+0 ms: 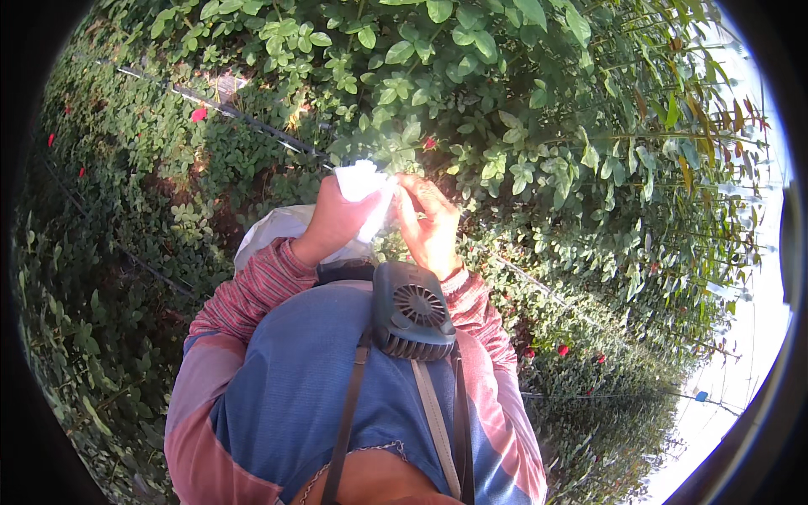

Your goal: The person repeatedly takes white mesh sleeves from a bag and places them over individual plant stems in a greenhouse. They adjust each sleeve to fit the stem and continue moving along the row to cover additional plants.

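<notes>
In front of my chest, my left hand [341, 211] is closed round a white, crumpled, sheet-like material [363, 181], too bright in the sun to tell whether it is paper, cloth or mesh. My right hand [429, 221] meets its right edge with thumb and forefinger pinched together. A white bag [278, 230] shows behind and below my left wrist. Just beyond the hands, a small red rose [430, 144] stands among the leaves. A dark portable fan [413, 312] hangs by straps on my chest, below my right hand.
Dense rose bushes [404, 50] surround me, with tall stems at the right. A thin dark rail or pipe [252, 120] crosses the foliage at upper left; another line [530, 278] runs at lower right. Several red blooms [562, 350] dot the leaves.
</notes>
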`<state>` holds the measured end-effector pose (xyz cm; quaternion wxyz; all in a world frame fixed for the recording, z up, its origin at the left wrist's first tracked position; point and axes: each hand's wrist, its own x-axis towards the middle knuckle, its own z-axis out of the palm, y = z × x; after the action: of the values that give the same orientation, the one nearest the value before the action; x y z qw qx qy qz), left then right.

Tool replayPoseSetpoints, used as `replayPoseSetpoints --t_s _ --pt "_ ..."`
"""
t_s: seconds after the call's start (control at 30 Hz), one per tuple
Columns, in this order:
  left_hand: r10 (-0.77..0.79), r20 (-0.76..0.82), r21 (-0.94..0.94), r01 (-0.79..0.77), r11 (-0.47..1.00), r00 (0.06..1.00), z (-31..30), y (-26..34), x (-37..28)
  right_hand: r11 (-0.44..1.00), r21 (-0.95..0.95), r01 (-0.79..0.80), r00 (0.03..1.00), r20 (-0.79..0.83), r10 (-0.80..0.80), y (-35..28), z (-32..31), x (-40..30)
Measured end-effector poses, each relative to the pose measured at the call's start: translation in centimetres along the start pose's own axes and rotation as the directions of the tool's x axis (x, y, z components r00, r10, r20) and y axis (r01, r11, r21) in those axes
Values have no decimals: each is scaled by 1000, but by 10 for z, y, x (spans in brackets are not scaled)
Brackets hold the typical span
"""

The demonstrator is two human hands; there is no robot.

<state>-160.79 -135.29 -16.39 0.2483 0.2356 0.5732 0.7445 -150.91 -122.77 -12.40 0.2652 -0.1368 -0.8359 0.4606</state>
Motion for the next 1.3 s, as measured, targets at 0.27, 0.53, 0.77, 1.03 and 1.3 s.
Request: replayPoseSetpoints --t_s 0.27,0.53,0.77,1.03,1.3 --pt "-13 224 6 12 1000 974 -16 -5 16 991 -71 -112 992 -67 108 -1 18 -14" --pt "-391 623 -176 609 774 677 -43 16 32 784 518 -341 934 93 345 -3 20 -29" --pt "-332 580 -79 457 886 744 -33 33 43 693 670 -266 931 -10 366 -2 10 -22" --pt "-336 602 -161 522 837 725 -23 23 60 508 764 -399 902 226 368 9 -2 -11" --pt "67 453 210 -180 961 889 -7 7 70 896 50 -441 894 -68 444 -6 -9 8"
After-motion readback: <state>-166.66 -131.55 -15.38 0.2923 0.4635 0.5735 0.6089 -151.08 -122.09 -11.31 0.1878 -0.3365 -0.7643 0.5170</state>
